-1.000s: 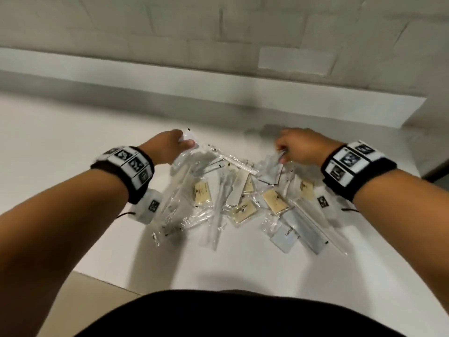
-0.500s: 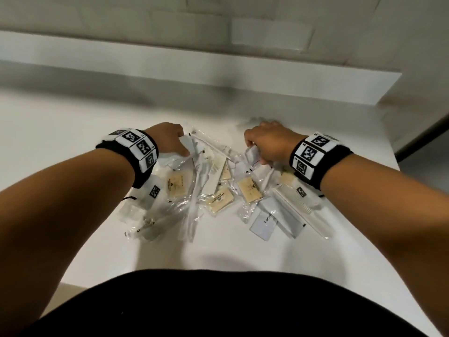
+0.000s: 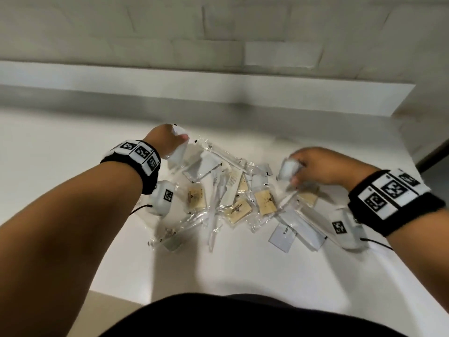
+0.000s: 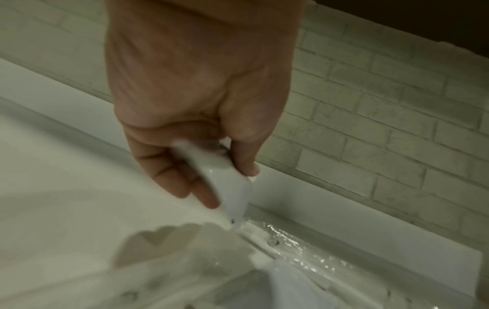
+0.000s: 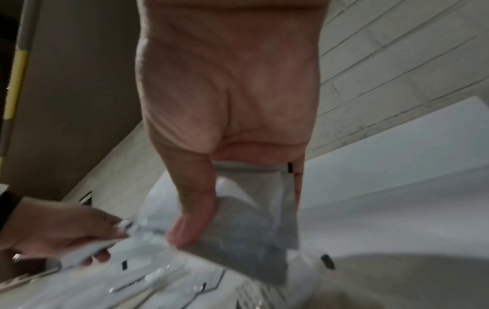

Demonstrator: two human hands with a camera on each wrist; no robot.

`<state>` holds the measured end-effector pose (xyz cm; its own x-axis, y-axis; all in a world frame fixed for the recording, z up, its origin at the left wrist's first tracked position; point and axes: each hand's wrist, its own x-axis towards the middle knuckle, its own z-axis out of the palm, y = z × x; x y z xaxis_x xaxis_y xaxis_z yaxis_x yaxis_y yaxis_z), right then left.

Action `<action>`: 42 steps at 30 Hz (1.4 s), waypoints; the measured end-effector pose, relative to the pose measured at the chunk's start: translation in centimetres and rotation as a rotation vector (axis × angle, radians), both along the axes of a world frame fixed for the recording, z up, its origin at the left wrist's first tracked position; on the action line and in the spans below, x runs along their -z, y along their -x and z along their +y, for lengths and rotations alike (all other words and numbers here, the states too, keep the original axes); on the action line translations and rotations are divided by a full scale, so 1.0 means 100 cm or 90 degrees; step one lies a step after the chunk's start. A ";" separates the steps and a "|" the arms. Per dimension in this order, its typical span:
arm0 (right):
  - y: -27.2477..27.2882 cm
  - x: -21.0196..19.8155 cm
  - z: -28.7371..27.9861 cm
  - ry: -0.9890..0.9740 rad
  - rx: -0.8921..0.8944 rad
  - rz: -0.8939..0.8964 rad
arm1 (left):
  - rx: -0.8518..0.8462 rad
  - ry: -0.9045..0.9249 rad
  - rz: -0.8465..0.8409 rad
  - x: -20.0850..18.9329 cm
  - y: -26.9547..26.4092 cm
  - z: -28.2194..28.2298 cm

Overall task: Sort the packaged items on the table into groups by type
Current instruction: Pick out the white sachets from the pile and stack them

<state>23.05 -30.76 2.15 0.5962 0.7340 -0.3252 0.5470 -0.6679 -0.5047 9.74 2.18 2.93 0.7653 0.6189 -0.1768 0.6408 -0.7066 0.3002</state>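
A pile of small packaged items (image 3: 233, 198) lies on the white table (image 3: 73, 147): tan soap bars (image 3: 196, 198) in clear wrap, long clear sleeves (image 3: 226, 156) and white sachets (image 3: 283, 235). My left hand (image 3: 167, 139) is at the pile's far left and pinches a white sachet (image 3: 178, 148) between thumb and fingers; the left wrist view shows this sachet (image 4: 227, 179) bent in the grip. My right hand (image 3: 315, 166) is at the pile's right and grips a white sachet (image 3: 289, 170), shown in the right wrist view as a grey-white packet (image 5: 254, 219) under the thumb.
A low white ledge (image 3: 218, 93) and a brick wall (image 3: 218, 27) run behind the table. The table's near edge (image 3: 116, 294) is close to my dark-clothed body. Its right edge (image 3: 432, 152) drops off beside my right wrist.
My right hand has moved to the right, away from the pile's middle, with a white sachet in its grip. My left hand has lifted its sachet slightly at the far left.
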 end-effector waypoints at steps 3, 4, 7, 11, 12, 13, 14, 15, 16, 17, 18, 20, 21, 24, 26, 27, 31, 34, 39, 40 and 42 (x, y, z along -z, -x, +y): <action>0.002 0.005 -0.005 0.075 -0.032 -0.034 | 0.050 0.009 0.063 0.002 0.000 -0.006; 0.001 0.002 -0.011 0.023 0.004 -0.006 | 0.069 0.009 0.087 0.005 -0.002 -0.010; -0.005 -0.017 -0.034 -0.132 0.127 0.021 | 0.138 0.009 0.139 0.017 -0.011 -0.029; -0.008 -0.032 -0.062 -0.111 0.190 0.048 | 0.223 -0.093 0.200 0.031 -0.026 -0.055; -0.006 -0.032 -0.066 -0.077 0.189 0.044 | 0.230 -0.113 0.195 0.033 -0.029 -0.057; -0.001 -0.032 -0.071 -0.046 0.181 0.043 | 0.225 -0.112 0.188 0.035 -0.031 -0.059; 0.006 -0.034 -0.076 -0.015 0.171 0.045 | 0.212 -0.101 0.178 0.038 -0.034 -0.060; 0.015 -0.033 -0.078 0.009 0.149 0.055 | 0.181 -0.078 0.163 0.041 -0.034 -0.058; 0.024 -0.031 -0.080 0.038 0.113 0.079 | 0.146 -0.049 0.135 0.044 -0.034 -0.057; 0.033 -0.026 -0.079 0.078 0.060 0.106 | 0.114 -0.025 0.101 0.046 -0.032 -0.057; 0.043 -0.021 -0.077 0.133 -0.004 0.123 | 0.093 -0.011 0.068 0.048 -0.030 -0.055; 0.061 -0.010 -0.068 0.241 -0.110 0.122 | 0.077 -0.009 0.028 0.048 -0.023 -0.054; 0.066 -0.006 -0.063 0.270 -0.133 0.106 | 0.076 -0.019 0.024 0.047 -0.019 -0.053; 0.064 -0.011 -0.051 0.282 -0.112 0.048 | 0.068 -0.041 0.008 0.037 -0.005 -0.048; 0.060 -0.016 -0.047 0.261 -0.103 0.009 | 0.041 -0.044 -0.039 0.028 0.007 -0.045; 0.058 -0.017 -0.045 0.244 -0.108 0.009 | 0.030 -0.043 -0.062 0.023 0.011 -0.044; 0.053 -0.021 -0.033 0.255 -0.171 0.052 | -0.052 -0.003 -0.184 -0.003 0.039 -0.035; 0.037 -0.030 -0.036 0.258 -0.145 0.035 | -0.093 0.058 -0.265 -0.018 0.062 -0.026; 0.032 -0.032 -0.047 0.176 -0.064 0.080 | -0.129 0.179 -0.375 -0.013 0.092 -0.017; 0.038 -0.029 -0.046 0.180 -0.072 0.121 | -0.137 0.200 -0.375 -0.011 0.094 -0.018; 0.055 -0.020 -0.043 0.211 -0.109 0.202 | -0.152 0.284 -0.386 -0.006 0.095 -0.021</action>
<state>17.59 -35.07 4.14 0.3098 0.6385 -0.7046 0.5164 -0.7352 -0.4391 0.27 0.11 3.51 0.6636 0.7470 -0.0414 0.3934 -0.3013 0.8686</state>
